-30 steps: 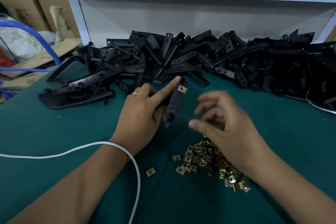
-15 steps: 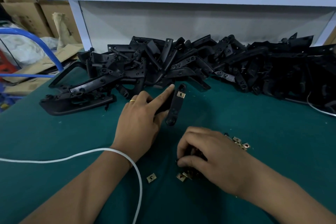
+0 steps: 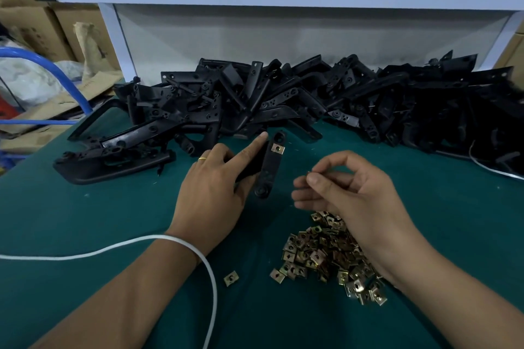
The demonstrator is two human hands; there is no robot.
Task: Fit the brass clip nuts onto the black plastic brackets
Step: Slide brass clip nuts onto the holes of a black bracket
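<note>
1. Brackets heaped in a long pile (image 3: 326, 99) fill the far side of the green felt table (image 3: 85, 221). We judge they lie there as stock, within a forward reach. They are matt black moulded plastic, flat and elongated, pierced with round holes and tangled at all angles.
2. We hold one black bracket (image 3: 269, 167) with our left hand (image 3: 209, 193), just near of the pile. The forefinger lies straight along the bracket's left edge, and the remaining fingers curl about it, so its face stays up for fitting. A brass clip nut (image 3: 278, 148) already sits on its far end, below the round eyelet.
3. We keep the loose clip nuts (image 3: 326, 252) in a heap on the near right, probably for a short reach. They are small square folded plates, yellowish and shiny, each with a central hole.
4. Our right hand (image 3: 360, 201) hovers above that heap, right of the bracket. Thumb and forefinger pinch a small brass piece (image 3: 309, 173), mostly hidden; we take it for the next nut.
5. One stray nut (image 3: 231, 278) lies apart, left of the heap, beside a white cord (image 3: 113, 248) crossing our left wrist.
</note>
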